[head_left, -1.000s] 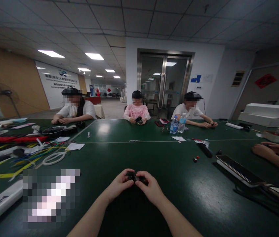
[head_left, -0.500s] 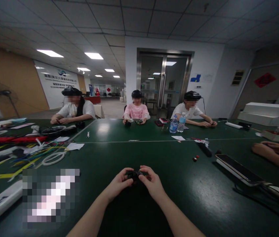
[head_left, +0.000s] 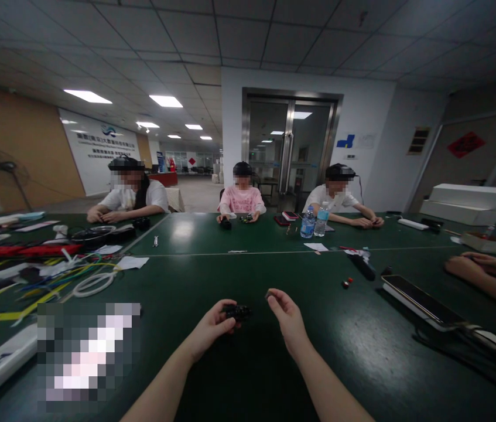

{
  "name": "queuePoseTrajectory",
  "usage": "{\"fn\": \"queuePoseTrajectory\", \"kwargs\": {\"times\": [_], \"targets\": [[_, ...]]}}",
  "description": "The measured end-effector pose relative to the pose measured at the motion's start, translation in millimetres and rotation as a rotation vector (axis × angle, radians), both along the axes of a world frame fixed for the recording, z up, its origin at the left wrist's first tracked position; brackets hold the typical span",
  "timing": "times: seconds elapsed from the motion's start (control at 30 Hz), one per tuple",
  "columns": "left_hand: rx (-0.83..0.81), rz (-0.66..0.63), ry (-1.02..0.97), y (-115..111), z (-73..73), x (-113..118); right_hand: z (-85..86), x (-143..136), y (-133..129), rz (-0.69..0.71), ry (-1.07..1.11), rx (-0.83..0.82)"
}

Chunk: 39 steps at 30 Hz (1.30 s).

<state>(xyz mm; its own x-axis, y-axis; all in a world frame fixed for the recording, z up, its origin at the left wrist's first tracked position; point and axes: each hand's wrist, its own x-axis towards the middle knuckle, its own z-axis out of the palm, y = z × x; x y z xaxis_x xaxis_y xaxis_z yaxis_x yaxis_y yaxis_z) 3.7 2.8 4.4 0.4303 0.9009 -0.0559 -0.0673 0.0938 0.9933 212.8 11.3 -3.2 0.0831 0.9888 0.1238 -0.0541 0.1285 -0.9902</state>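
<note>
My left hand (head_left: 218,323) is closed on a small black object (head_left: 239,312) with an uneven outline, its fingers and thumb gripping the left end. What kind of object it is, I cannot make out. To the right of it, apart from the black object, my right hand (head_left: 285,313) is pinched, thumb against fingertips. A tiny dark piece (head_left: 269,295) seems to show at those fingertips, too small to name. Both hands are above the near part of the green table (head_left: 318,363).
On the right lie a phone on a white block (head_left: 423,302) and small red-and-black bits (head_left: 346,283). Two water bottles (head_left: 308,223) stand farther back. Cables (head_left: 93,284) and a white power strip (head_left: 2,363) are on the left. Several people sit around the table; another person's hands (head_left: 467,268) rest at right.
My right hand has come off the black object and moved to the right, its fingers still pinched. My left hand keeps its hold in nearly the same place.
</note>
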Motion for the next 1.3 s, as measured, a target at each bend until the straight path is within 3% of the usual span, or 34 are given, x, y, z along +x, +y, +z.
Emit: {"fn": "queuePoseTrajectory", "kwargs": {"times": [0.47, 1.07, 1.3], "targets": [[0.009, 0.016, -0.027, 4.2, -8.8, -0.5, 6.3, 9.6, 1.7, -0.106, 0.162, 0.018], [0.027, -0.001, -0.007, 3.1, -7.6, -2.1, 2.4, 6.7, 0.4, -0.028, 0.061, -0.010], [0.046, -0.003, -0.019, 3.5, -9.1, -1.1, -1.7, -2.4, -0.8, 0.076, -0.021, -0.007]]}}
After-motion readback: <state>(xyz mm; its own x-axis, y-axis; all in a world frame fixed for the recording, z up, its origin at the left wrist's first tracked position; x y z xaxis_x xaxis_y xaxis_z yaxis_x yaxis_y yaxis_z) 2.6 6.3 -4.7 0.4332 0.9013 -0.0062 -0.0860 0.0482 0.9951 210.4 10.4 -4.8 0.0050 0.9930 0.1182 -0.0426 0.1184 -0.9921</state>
